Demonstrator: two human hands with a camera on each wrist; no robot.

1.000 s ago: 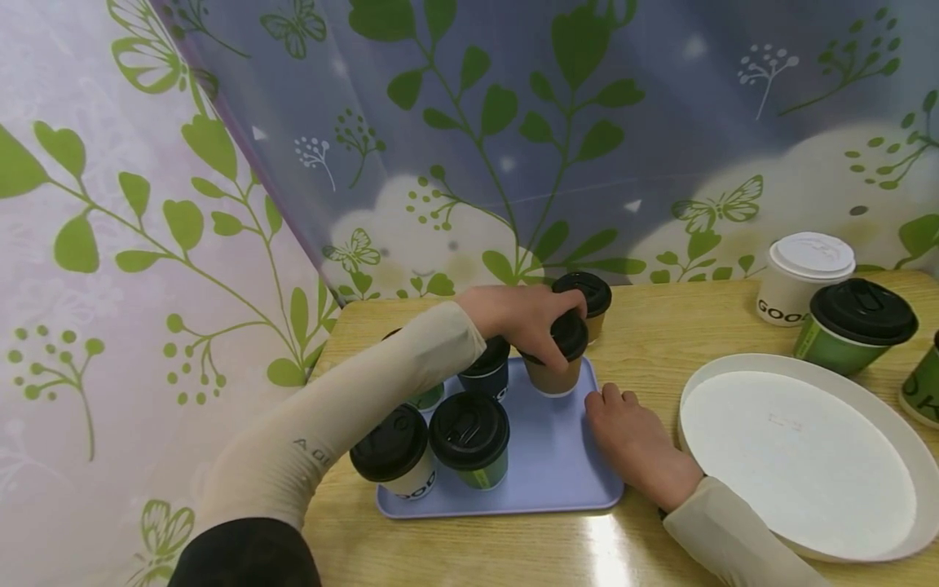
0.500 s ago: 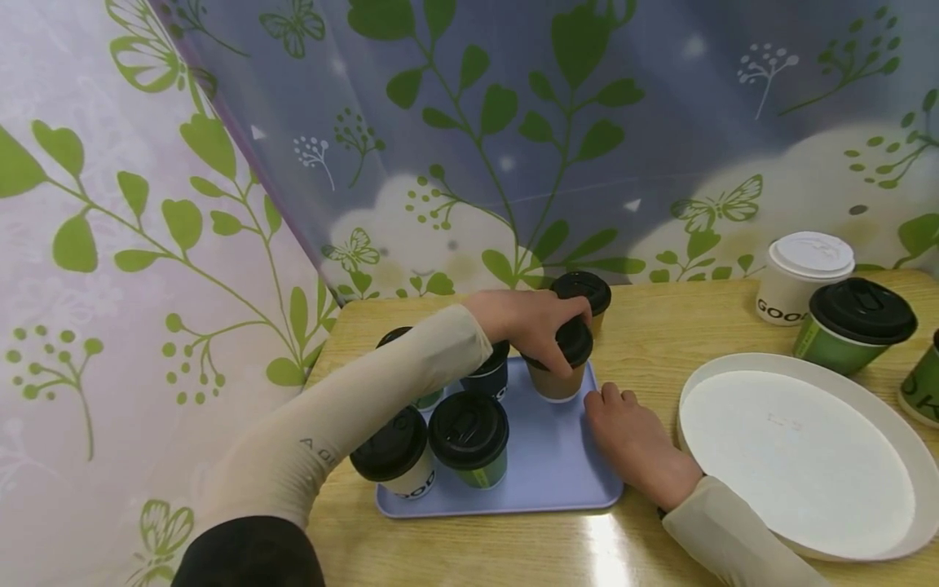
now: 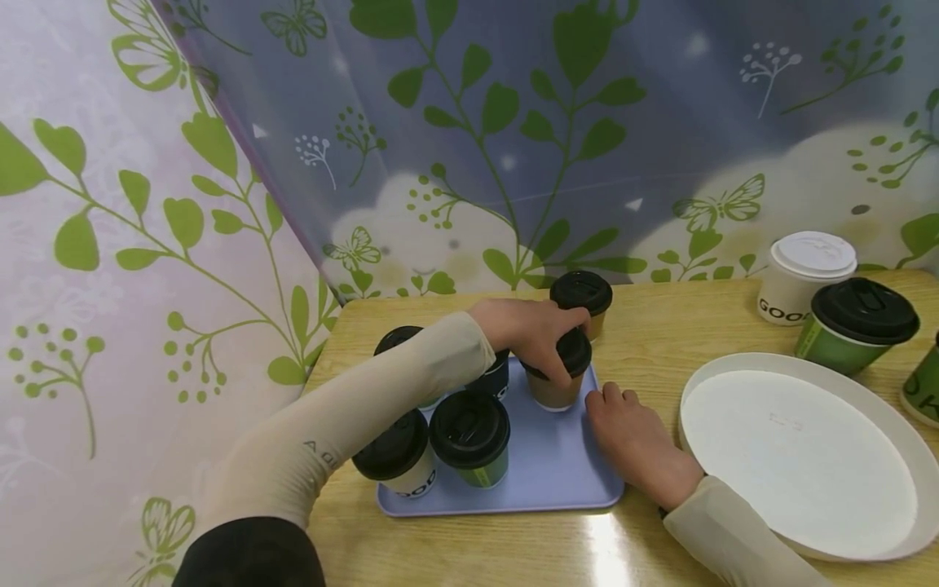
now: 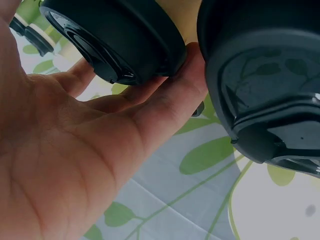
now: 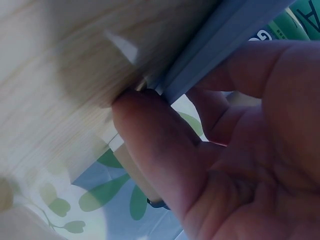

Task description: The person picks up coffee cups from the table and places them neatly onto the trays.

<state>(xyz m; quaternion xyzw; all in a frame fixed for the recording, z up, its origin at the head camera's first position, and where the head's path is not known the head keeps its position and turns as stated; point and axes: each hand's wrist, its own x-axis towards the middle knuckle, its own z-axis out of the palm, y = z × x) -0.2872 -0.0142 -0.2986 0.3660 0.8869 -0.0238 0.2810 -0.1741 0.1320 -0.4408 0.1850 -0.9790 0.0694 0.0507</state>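
Observation:
A brown paper cup with a black lid [image 3: 553,393] stands at the back right of the lilac tray [image 3: 561,481]. My left hand [image 3: 530,336] grips it from above, fingers and thumb round its lid; in the left wrist view the fingers lie along the black lid [image 4: 120,45]. My right hand [image 3: 632,444] holds the tray's right edge, with fingers curled at the rim [image 5: 210,55] in the right wrist view. Also on the tray are a green cup [image 3: 469,436], a white cup [image 3: 394,448], a navy cup [image 3: 495,383] and a cup [image 3: 396,337] partly hidden by my left sleeve.
Behind the tray stands another brown cup [image 3: 584,293], close to my left hand. A round white tray [image 3: 807,465] lies to the right. Beyond it are a white-lidded cup [image 3: 803,277], a green cup [image 3: 854,326] and another green cup [image 3: 923,387] at the frame's edge.
My left hand and the brown cup have shifted slightly toward me on the tray. The right hand stays at the tray's edge.

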